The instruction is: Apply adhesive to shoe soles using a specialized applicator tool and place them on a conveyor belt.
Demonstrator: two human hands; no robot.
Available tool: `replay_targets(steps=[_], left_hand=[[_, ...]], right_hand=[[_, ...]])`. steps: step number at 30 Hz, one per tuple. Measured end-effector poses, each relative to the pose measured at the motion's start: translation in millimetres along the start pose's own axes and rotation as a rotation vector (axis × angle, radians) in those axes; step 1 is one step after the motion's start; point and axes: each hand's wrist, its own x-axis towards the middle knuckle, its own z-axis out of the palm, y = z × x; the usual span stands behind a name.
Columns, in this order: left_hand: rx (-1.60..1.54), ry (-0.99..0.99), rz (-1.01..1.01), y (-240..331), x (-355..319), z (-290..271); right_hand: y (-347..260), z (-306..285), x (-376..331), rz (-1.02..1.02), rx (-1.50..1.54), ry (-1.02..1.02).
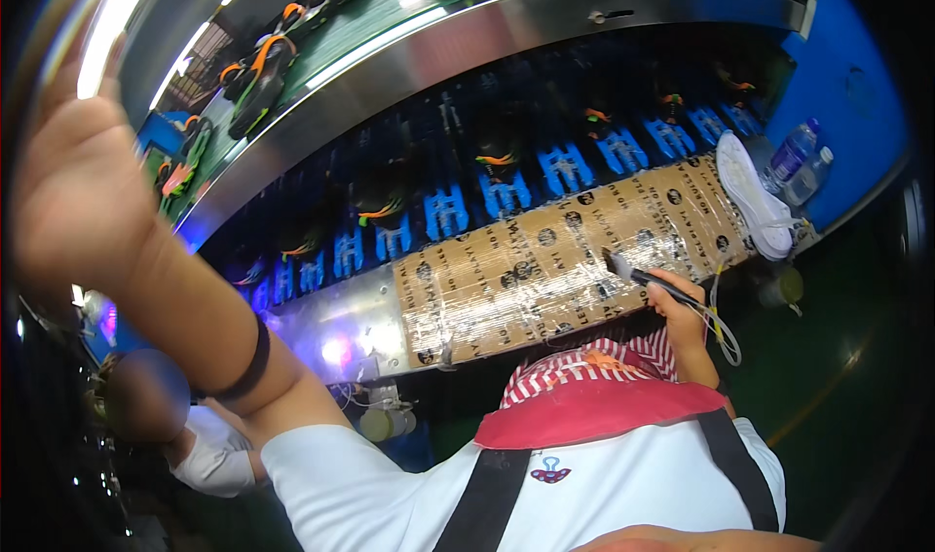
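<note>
My right hand (677,309) is closed round the black handle of a brush (638,276) with dark bristles. A thin pale tube (723,323) loops from the handle's rear end. The bristle tip is over a ledge covered with brown printed cardboard (526,275) under clear wrap; I cannot tell whether it touches. My left hand (83,177) is raised high at the far left, near the upper conveyor. It is blurred and its fingers are hard to make out, so what it holds, if anything, does not show.
Sandals with orange straps (263,75) lie on a green conveyor belt (390,12) above. Under it runs a row of blue fixtures (506,194). A white shoe (755,197) and plastic bottles (794,153) stand at the ledge's right end. Another person (209,450) is at lower left.
</note>
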Motion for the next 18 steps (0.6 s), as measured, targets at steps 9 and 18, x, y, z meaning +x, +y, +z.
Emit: replay_targets(steps=[9, 18], left_hand=[[0.975, 0.279, -0.665, -230.4, -48.1, -262.5], [1.722, -0.047, -0.982, -290.4, -34.9, -380.1]], right_hand=[[-4.1, 18.5, 4.3, 0.062, 0.013, -0.037], [1.8, 55.9, 12.1, 0.052, -0.037, -0.043]])
